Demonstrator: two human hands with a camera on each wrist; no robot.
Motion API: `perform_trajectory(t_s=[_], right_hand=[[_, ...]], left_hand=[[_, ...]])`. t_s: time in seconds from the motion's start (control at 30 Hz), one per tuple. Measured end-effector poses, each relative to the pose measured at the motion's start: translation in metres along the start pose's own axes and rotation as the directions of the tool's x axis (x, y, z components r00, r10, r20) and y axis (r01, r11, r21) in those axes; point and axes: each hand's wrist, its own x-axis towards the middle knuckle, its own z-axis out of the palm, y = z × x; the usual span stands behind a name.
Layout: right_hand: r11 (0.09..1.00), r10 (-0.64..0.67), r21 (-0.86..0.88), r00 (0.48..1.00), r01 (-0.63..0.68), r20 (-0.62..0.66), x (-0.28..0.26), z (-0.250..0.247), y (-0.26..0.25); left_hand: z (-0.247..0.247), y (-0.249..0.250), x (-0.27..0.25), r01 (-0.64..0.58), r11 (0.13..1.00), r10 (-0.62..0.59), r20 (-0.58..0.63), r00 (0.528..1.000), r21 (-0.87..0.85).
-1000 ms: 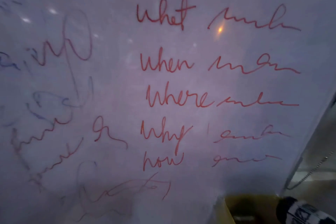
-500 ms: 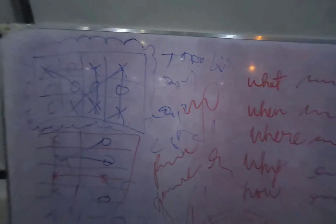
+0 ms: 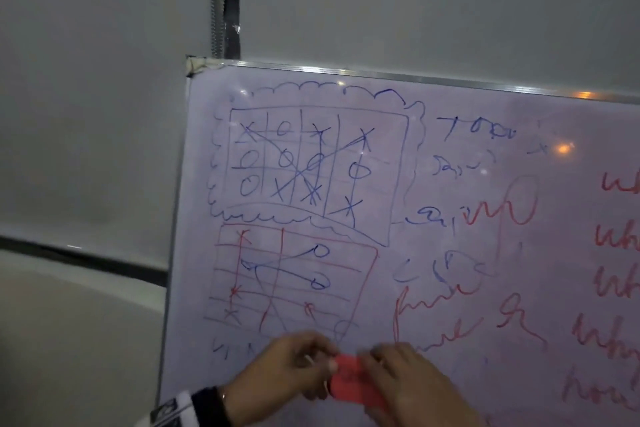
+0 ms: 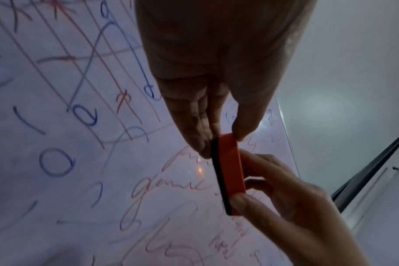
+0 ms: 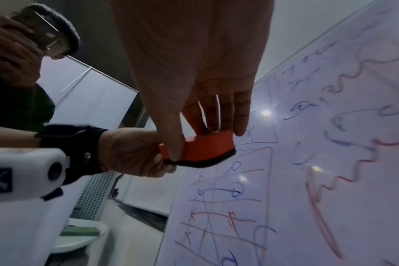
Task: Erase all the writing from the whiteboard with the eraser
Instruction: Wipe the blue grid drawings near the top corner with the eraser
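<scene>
I have the red eraser (image 3: 353,383) between both hands, just in front of the lower left part of the whiteboard (image 3: 433,288). My left hand (image 3: 287,371) pinches one end of it, fingers on the black felt side and thumb on the red back, as the left wrist view shows. My right hand (image 3: 408,388) takes the other end, thumb on the long red side and fingers (image 5: 240,115) reaching over the top, so both grips are narrow and closed on the eraser. Whether the felt pad (image 4: 218,172) touches the board I cannot tell.

The board is full of writing. At upper left is a blue noughts-and-crosses grid (image 3: 311,163) inside a scalloped border, and below it a red grid (image 3: 287,274) with blue ovals and red crosses, right above my hands. Blue and red scribbles (image 3: 460,218) fill the middle, and red words (image 3: 616,243) run down the right edge, cut off by the frame. A metal frame (image 3: 415,77) edges the board's top, against a grey wall (image 3: 104,115). My left wrist carries a black strap (image 5: 73,153).
</scene>
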Motion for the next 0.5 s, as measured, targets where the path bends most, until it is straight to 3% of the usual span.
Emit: perform_trajectory(t_s=[0.03, 0.1, 0.23, 0.3, 0.4, 0.43, 0.5], right_hand=[[0.997, -0.066, -0.032, 0.998, 0.065, -0.019, 0.017, -0.005, 0.001], [0.996, -0.064, -0.069, 0.995, 0.058, -0.076, 0.058, -0.016, -0.001], [0.994, 0.089, -0.041, 0.983, -0.097, -0.162, 0.142, -0.026, -0.007], [0.983, 0.165, -0.054, 0.972, -0.176, -0.165, 0.183, -0.024, -0.006], [0.945, 0.312, -0.032, 0.923, -0.327, -0.225, 0.235, -0.024, -0.002], [0.934, 0.341, -0.017, 0.905, -0.357, -0.256, 0.25, -0.026, 0.0], [0.928, 0.352, -0.015, 0.89, -0.372, -0.289, 0.279, -0.028, -0.001]], left_hand=[[-0.018, 0.004, 0.006, -0.035, 0.998, 0.035, -0.002, 0.999, 0.049], [-0.065, 0.008, 0.018, -0.118, 0.978, 0.119, 0.003, 0.993, 0.17], [-0.173, -0.003, 0.046, -0.126, 0.92, 0.205, -0.181, 0.962, 0.371], [-0.229, -0.013, 0.062, -0.094, 0.922, 0.239, -0.36, 0.902, 0.376], [-0.308, -0.031, 0.089, -0.053, 0.956, 0.23, -0.627, 0.745, 0.288], [-0.329, -0.036, 0.101, -0.045, 0.964, 0.218, -0.684, 0.696, 0.261], [-0.357, -0.039, 0.122, -0.045, 0.968, 0.219, -0.736, 0.64, 0.248]])
